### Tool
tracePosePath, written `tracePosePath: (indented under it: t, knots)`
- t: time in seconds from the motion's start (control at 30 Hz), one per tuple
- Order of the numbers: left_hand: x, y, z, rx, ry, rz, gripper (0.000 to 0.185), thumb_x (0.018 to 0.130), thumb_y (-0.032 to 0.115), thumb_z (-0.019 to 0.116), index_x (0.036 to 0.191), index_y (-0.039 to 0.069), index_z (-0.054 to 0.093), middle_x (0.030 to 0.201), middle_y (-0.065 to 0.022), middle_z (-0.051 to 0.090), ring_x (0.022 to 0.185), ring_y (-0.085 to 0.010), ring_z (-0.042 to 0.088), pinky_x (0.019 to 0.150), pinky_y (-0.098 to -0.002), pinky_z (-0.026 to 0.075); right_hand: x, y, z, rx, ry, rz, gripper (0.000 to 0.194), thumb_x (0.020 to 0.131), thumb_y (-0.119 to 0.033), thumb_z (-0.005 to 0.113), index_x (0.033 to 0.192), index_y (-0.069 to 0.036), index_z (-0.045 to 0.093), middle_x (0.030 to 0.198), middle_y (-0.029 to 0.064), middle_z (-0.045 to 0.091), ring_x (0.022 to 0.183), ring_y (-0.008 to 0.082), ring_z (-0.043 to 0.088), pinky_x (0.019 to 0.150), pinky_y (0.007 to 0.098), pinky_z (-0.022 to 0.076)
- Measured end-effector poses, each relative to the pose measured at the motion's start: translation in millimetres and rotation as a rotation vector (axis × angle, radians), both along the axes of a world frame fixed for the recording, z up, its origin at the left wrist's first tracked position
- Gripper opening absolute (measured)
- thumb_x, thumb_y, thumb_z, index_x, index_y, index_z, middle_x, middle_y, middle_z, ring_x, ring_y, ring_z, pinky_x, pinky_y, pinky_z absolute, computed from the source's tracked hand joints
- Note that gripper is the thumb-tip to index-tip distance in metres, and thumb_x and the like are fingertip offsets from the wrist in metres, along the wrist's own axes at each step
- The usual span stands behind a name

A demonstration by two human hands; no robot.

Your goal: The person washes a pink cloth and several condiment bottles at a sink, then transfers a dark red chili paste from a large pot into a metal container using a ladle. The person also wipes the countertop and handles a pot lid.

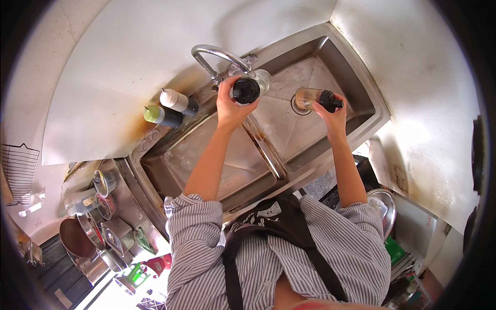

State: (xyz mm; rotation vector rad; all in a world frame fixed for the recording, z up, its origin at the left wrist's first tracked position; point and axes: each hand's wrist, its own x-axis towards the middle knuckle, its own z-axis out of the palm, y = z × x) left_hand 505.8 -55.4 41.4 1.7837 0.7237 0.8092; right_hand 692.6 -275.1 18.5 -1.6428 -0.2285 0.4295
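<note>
My left hand (pixel 228 105) is wrapped around a container with a black lid (pixel 246 90), held under the spout of the chrome faucet (pixel 221 52). Clear material (pixel 264 80) shows just beyond that lid; whether it belongs to the same container I cannot tell. Over the right basin (pixel 286 128) of the steel double sink, my right hand (pixel 334 118) grips a clear bottle with a black cap (pixel 310 97). This bottle lies tilted on its side above the drain (pixel 300 106), its base towards the left and its inside brownish.
Two squeeze bottles, one with a green top (pixel 162 115) and one with a white top (pixel 179 101), stand on the sink's back ledge. A divider (pixel 265 149) separates the left basin (pixel 209 162). Pans (pixel 77 238) and plastic tubs (pixel 104 183) crowd the left counter.
</note>
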Motion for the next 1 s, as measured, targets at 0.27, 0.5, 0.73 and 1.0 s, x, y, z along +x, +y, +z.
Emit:
tracePosePath:
  t: [0.27, 0.5, 0.73, 1.0]
  knots:
    - [-32, 5, 10, -0.534, -0.195, 0.207, 0.056, 0.064, 0.003, 0.082, 0.111, 0.003, 0.051, 0.095, -0.0029, 0.06, 0.082, -0.0124, 0.058, 0.072, -0.0279, 0.05, -12, 9, 4, -0.006, 0.062, 0.042, 0.066, 0.064, -0.011, 0.084, 0.116, -0.006, 0.043, 0.104, 0.0062, 0.054, 0.092, 0.0127, 0.055, 0.079, 0.026, 0.0482]
    - [-27, 23, 30, -0.652, 0.12, 0.3, 0.047, 0.066, 0.025, 0.082, 0.101, 0.005, 0.056, 0.09, -0.0006, 0.06, 0.079, -0.0111, 0.057, 0.059, -0.027, 0.05, -19, 18, 6, 0.026, 0.125, 0.091, 0.07, 0.062, -0.014, 0.086, 0.117, -0.006, 0.042, 0.105, 0.0068, 0.054, 0.093, 0.0129, 0.054, 0.08, 0.026, 0.0475]
    - [12, 12, 21, -0.873, 0.093, 0.325, 0.047, 0.063, 0.026, 0.083, 0.097, 0.008, 0.057, 0.089, -0.0012, 0.058, 0.074, -0.0123, 0.055, 0.058, -0.0287, 0.049, -16, 5, 7, 0.065, 0.099, 0.05, 0.067, 0.064, -0.009, 0.084, 0.116, -0.005, 0.042, 0.103, 0.0071, 0.055, 0.091, 0.0136, 0.057, 0.078, 0.0269, 0.0497]
    - [31, -3, 15, -1.201, 0.007, 0.432, 0.059, 0.061, 0.03, 0.083, 0.104, 0.001, 0.054, 0.095, -0.0085, 0.054, 0.073, -0.0205, 0.053, 0.065, -0.0349, 0.052, -10, -14, 0, 0.028, 0.025, 0.012, 0.062, 0.068, -0.007, 0.082, 0.116, -0.005, 0.043, 0.102, 0.0071, 0.055, 0.087, 0.0138, 0.059, 0.075, 0.0285, 0.0534]
